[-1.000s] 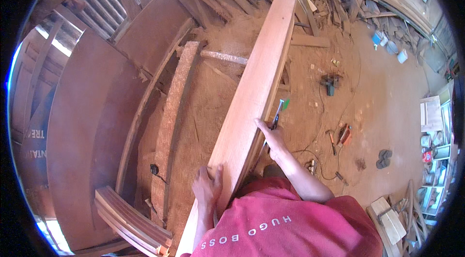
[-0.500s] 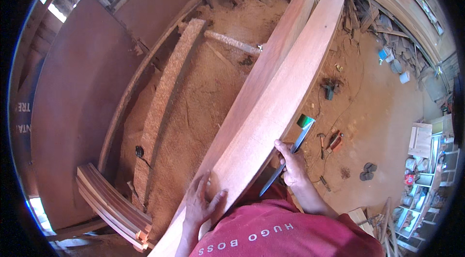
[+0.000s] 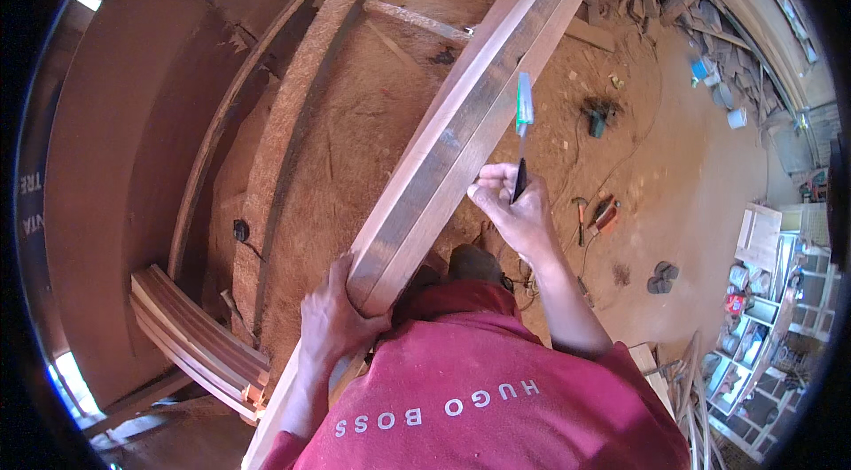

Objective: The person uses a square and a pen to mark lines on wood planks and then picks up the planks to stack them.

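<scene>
Clamped around the near part of the long wooden plank (image 3: 461,124), our left hand (image 3: 332,319) has its grip closed on the board's left edge, fingers curled over the top face. Our right hand (image 3: 514,209) presses its fingertips against the plank's right edge while its grip pinches a pen-like tool (image 3: 522,138) with a dark lower part and a green and pale upper end, standing nearly upright just beside the wood. We see the plank turned partly on edge, running from near our chest up and away to the upper rim of the view, over a floor (image 3: 355,142) covered in sawdust. To our left lie a long curved timber (image 3: 284,142) and, nearer, a stack of curved wooden slats (image 3: 199,337). To our right, on the bare floor, a small power tool (image 3: 598,116) with its cord, a hammer (image 3: 581,209) and a pair of dark sandals (image 3: 660,277) lie well apart from the plank. We wear a red shirt (image 3: 479,390).
</scene>
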{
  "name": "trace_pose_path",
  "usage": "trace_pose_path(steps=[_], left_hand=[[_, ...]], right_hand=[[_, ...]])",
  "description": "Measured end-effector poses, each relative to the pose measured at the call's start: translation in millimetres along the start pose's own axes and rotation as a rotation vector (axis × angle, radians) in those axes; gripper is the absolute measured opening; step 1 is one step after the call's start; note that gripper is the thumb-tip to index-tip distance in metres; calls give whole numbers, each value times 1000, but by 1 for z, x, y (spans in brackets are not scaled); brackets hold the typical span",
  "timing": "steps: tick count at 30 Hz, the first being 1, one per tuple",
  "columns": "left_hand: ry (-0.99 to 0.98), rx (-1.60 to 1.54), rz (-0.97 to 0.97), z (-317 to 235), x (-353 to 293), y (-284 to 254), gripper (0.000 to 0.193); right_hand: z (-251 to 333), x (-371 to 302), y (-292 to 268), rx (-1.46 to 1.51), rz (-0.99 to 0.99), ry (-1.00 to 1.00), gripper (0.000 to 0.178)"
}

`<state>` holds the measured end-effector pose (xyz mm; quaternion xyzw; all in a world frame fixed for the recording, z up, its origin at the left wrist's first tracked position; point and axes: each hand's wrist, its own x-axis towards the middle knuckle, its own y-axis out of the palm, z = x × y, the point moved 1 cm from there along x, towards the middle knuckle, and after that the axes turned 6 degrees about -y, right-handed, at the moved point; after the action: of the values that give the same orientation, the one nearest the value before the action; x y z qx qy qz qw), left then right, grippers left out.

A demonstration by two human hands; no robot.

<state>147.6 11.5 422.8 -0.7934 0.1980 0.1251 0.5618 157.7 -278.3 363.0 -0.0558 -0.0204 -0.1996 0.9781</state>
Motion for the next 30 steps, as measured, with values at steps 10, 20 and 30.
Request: trace_pose_path(steps=[10, 20, 30], left_hand=[[189, -52, -36, 62, 33, -10, 82], [106, -13, -30, 71, 27, -5, 67], [-252, 263, -397, 178, -162, 18, 93]], right_hand=[[97, 31, 50, -807, 597, -844, 65], [79, 65, 134, -1014, 1337, -1177, 55], [88, 66, 137, -1032, 1477, -1170, 54]])
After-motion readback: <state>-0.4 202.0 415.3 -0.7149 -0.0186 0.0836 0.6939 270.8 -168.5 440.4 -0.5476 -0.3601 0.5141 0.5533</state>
